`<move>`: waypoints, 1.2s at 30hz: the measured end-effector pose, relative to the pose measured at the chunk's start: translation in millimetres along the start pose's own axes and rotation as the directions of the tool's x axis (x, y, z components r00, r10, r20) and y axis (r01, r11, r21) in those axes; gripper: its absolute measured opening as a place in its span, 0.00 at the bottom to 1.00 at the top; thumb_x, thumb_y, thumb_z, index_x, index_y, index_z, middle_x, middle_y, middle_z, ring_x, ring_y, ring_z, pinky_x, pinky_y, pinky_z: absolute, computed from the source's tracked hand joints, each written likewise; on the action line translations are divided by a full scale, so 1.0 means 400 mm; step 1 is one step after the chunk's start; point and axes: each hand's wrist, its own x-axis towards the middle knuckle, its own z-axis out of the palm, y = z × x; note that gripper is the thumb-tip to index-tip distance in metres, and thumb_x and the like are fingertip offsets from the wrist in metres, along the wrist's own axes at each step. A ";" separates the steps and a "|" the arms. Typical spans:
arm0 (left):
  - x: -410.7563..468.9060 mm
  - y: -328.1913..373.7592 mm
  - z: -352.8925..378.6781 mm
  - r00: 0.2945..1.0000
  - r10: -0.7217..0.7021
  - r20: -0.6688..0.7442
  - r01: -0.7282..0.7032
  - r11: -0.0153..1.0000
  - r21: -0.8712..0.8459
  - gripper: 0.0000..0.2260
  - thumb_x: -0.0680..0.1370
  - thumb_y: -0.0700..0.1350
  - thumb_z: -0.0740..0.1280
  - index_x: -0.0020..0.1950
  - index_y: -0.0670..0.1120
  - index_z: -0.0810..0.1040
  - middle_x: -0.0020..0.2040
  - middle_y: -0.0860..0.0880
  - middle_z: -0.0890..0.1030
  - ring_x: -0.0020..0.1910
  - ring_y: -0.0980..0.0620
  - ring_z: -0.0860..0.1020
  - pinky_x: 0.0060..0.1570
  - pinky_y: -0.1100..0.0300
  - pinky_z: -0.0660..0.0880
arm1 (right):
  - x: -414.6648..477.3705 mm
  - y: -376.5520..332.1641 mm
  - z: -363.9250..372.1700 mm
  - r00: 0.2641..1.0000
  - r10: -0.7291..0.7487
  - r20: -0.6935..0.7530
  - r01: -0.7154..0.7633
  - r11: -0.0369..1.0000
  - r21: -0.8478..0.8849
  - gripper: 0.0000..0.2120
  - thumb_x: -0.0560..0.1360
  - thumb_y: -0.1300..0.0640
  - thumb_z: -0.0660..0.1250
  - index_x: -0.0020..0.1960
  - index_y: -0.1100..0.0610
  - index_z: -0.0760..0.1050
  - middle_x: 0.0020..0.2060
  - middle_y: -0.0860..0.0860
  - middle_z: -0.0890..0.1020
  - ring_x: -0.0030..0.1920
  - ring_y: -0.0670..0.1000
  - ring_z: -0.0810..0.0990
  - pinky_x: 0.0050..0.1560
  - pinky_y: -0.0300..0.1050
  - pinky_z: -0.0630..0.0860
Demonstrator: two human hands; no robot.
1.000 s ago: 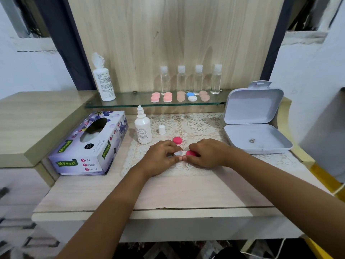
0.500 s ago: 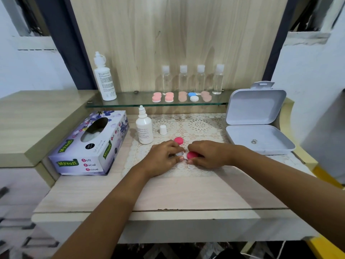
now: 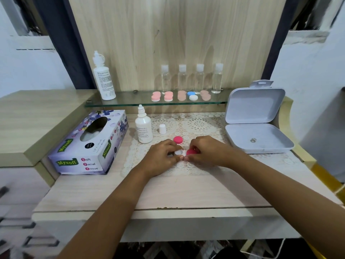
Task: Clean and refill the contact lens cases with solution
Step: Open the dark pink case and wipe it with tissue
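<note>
Pinching the white contact lens case (image 3: pixel 179 152) with curled fingers of left hand (image 3: pixel 162 157), mid-width toward the front of the lace mat (image 3: pixel 197 126); presumably to steady it. Gripping the red cap (image 3: pixel 190 152) on the case's right well with right hand (image 3: pixel 207 152), fingers curled round it; likely twisting, direction not discernible. Second red cap (image 3: pixel 178 140) loose on the mat just behind the case, within reach. Solution bottle (image 3: pixel 143 128) uncapped at mat's left edge, white bottle cap (image 3: pixel 162 128) beside it on the mat: ready for refilling. Tissue box (image 3: pixel 89 144) left of mat, probably for wiping. Open white box (image 3: pixel 257 128) right of mat.
</note>
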 end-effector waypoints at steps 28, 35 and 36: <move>-0.004 0.000 0.001 1.000 -0.023 0.015 0.024 0.998 -0.052 0.10 0.73 0.45 0.71 0.54 0.48 0.82 0.51 0.54 0.77 0.51 0.54 0.76 0.55 0.56 0.73 | -0.013 -0.047 -0.013 0.999 0.012 0.034 -0.013 0.999 0.037 0.14 0.76 0.52 0.64 0.59 0.58 0.73 0.52 0.55 0.73 0.53 0.54 0.74 0.52 0.42 0.68; -0.005 0.003 0.001 0.999 -0.028 0.018 0.029 0.999 -0.046 0.11 0.73 0.46 0.71 0.55 0.47 0.81 0.50 0.56 0.76 0.52 0.53 0.76 0.55 0.56 0.72 | -0.019 -0.045 -0.016 0.997 0.083 0.010 -0.083 0.997 0.002 0.24 0.74 0.48 0.66 0.65 0.59 0.68 0.57 0.55 0.71 0.56 0.54 0.73 0.55 0.44 0.70; -0.005 0.002 0.001 1.000 -0.027 0.016 0.028 0.999 -0.043 0.12 0.74 0.46 0.71 0.56 0.47 0.81 0.50 0.56 0.76 0.52 0.53 0.76 0.55 0.56 0.72 | -0.018 -0.047 -0.014 0.996 0.085 0.003 -0.085 0.995 -0.046 0.22 0.74 0.47 0.66 0.61 0.60 0.71 0.54 0.55 0.73 0.53 0.55 0.74 0.52 0.45 0.71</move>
